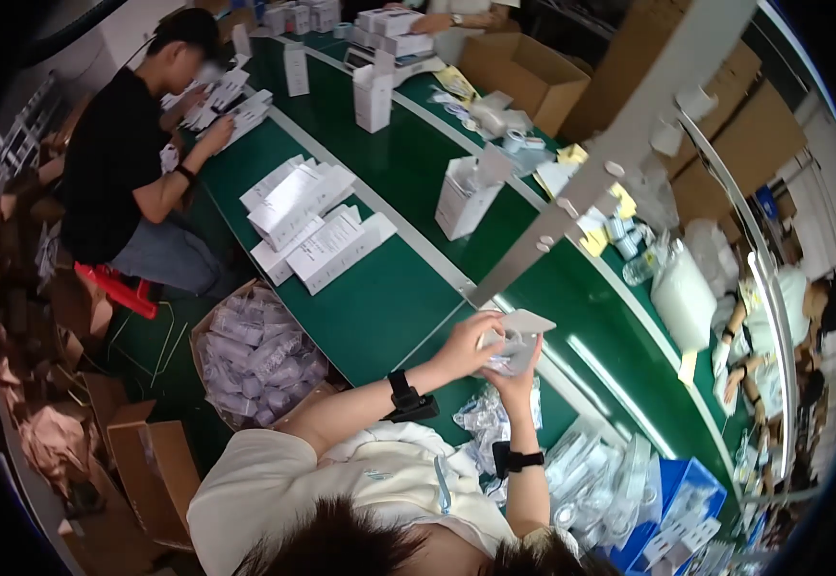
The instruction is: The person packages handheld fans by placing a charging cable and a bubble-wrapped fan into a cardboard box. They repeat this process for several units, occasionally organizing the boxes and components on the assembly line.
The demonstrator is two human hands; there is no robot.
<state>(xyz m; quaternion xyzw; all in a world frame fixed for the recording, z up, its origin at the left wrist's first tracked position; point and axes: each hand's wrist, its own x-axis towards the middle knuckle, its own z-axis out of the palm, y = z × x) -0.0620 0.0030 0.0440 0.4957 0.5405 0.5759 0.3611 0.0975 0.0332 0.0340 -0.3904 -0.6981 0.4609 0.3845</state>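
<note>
My left hand (464,346) and my right hand (517,376) meet above the green table (389,298), both gripping a small white box (521,331) with its flap lifted. The left hand's fingers press at the box's left side, and the right hand supports it from beneath. Both wrists wear black bands. Several clear plastic bags of parts (483,418) lie on the table just below my hands.
Stacked flat white boxes (307,221) lie to the left on the table, upright open boxes (463,197) beyond. A carton of bagged parts (254,355) stands on the floor. A blue bin (677,509) sits at right. A person in black (120,163) works at far left.
</note>
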